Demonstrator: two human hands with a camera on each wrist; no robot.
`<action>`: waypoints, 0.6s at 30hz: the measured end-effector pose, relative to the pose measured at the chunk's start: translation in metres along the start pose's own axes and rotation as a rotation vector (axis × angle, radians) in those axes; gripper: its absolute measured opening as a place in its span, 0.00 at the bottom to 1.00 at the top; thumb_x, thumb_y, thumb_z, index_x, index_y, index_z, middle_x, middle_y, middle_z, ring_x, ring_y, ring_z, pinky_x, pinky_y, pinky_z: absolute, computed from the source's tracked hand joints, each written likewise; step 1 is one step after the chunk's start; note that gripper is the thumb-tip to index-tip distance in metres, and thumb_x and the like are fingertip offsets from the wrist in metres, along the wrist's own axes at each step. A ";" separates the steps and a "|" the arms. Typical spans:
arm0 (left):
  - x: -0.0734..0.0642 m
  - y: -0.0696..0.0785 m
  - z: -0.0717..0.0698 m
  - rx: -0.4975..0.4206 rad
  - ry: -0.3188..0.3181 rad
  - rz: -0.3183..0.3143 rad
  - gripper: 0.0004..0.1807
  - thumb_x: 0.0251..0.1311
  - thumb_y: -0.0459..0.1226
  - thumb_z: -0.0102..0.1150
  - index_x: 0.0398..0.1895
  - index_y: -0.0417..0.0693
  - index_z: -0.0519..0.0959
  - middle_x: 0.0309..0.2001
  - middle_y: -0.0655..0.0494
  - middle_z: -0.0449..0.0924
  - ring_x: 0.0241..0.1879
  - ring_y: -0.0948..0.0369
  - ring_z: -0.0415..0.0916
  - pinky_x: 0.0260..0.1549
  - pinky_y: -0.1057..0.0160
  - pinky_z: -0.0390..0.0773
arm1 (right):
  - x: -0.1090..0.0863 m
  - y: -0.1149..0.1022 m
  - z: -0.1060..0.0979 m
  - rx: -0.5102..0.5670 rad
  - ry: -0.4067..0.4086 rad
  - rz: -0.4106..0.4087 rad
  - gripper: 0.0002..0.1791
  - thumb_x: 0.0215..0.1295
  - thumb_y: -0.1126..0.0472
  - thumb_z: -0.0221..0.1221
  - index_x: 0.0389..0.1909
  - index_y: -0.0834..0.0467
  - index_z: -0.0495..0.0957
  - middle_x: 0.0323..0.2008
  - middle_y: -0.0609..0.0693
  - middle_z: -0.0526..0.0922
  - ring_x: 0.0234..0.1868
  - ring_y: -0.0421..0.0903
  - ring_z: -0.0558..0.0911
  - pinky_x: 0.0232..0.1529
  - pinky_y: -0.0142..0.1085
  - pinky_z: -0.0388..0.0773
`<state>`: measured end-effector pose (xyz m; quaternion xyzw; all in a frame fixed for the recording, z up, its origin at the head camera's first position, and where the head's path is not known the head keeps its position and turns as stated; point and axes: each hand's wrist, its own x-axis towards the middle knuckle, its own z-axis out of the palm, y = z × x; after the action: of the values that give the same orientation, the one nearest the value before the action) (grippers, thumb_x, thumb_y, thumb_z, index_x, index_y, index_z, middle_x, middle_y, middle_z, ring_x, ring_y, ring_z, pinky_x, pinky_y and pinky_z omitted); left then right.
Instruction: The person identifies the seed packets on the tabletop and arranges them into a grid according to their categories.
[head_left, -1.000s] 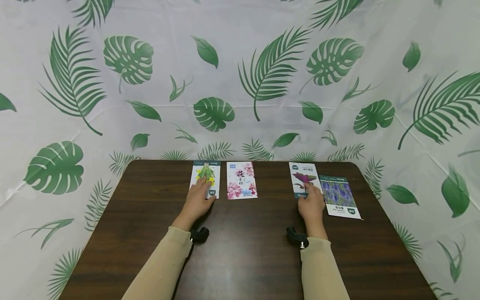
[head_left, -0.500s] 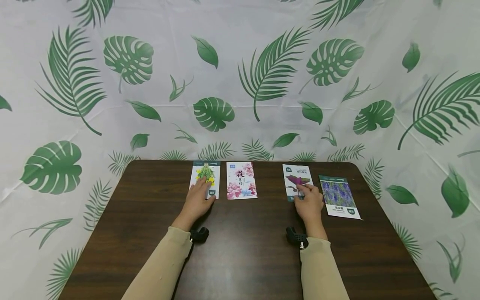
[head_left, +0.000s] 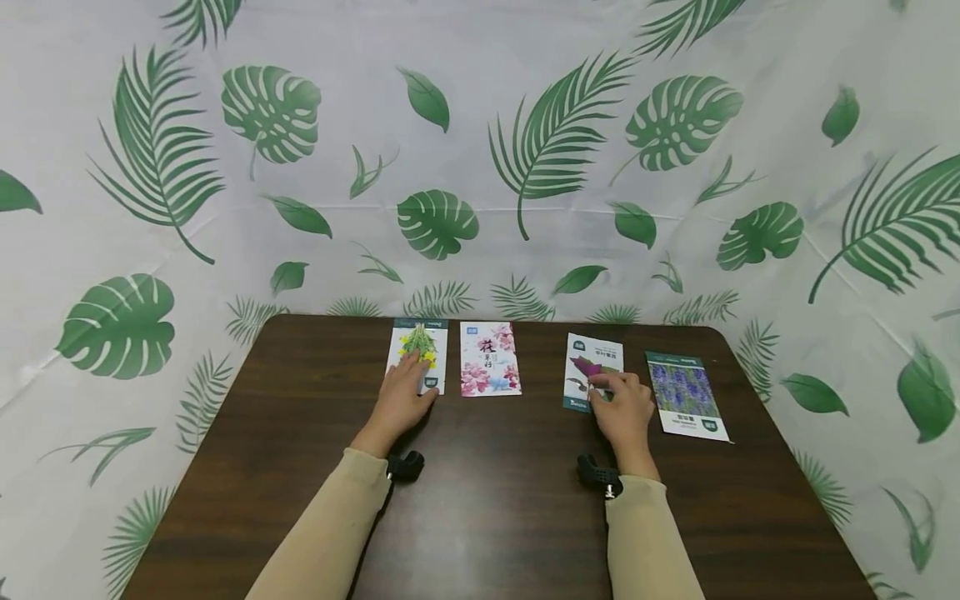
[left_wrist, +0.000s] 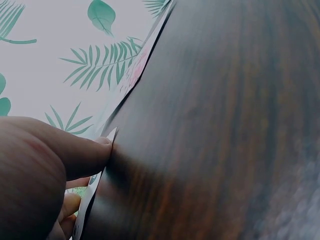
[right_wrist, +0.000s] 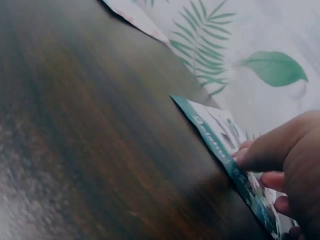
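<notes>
A white seed packet with yellow flowers lies at the back of the table, left of centre. My left hand rests on it with fingers reaching forward, the thumb at its near edge. In the left wrist view the thumb lies along the packet's raised edge. On the right is a seed packet with a purple-leaved plant, slightly turned. My right hand touches its right side with bent fingertips. The right wrist view shows the thumb and fingers on its printed face, behind the green band.
Between the hands, a pink-blossom packet lies near the table's back edge. A lavender-flower packet lies to the right of my right hand. The dark wooden table meets a leaf-patterned cloth behind it.
My right hand has slid the purple-leaved packet left and slightly nearer, away from the lavender packet, turning it a little. My left hand stays on the yellow-flower packet. The head view has shifted slightly.
</notes>
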<state>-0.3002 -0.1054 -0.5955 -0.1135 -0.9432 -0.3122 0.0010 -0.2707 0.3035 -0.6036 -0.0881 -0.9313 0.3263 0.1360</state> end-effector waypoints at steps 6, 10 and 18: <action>0.001 0.003 -0.001 -0.002 0.007 0.003 0.35 0.76 0.43 0.66 0.80 0.37 0.70 0.87 0.38 0.54 0.89 0.41 0.47 0.87 0.35 0.45 | -0.001 0.004 -0.001 -0.001 -0.030 -0.093 0.27 0.73 0.59 0.67 0.71 0.59 0.81 0.78 0.64 0.72 0.80 0.72 0.62 0.80 0.71 0.52; 0.001 0.003 -0.002 0.003 0.002 0.005 0.35 0.76 0.43 0.66 0.80 0.37 0.70 0.87 0.38 0.54 0.89 0.40 0.47 0.87 0.35 0.45 | -0.005 0.006 -0.003 0.024 -0.078 -0.156 0.27 0.72 0.60 0.66 0.70 0.63 0.80 0.78 0.63 0.74 0.80 0.69 0.66 0.80 0.69 0.56; 0.000 -0.002 -0.001 -0.003 -0.006 -0.009 0.35 0.77 0.45 0.64 0.81 0.38 0.69 0.88 0.40 0.52 0.89 0.42 0.45 0.88 0.38 0.43 | -0.011 0.009 0.003 0.073 0.016 -0.258 0.21 0.66 0.64 0.72 0.59 0.62 0.87 0.65 0.66 0.79 0.64 0.73 0.72 0.66 0.68 0.62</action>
<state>-0.3012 -0.1075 -0.5959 -0.1100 -0.9432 -0.3136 -0.0032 -0.2608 0.3060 -0.6133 0.0349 -0.9213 0.3389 0.1872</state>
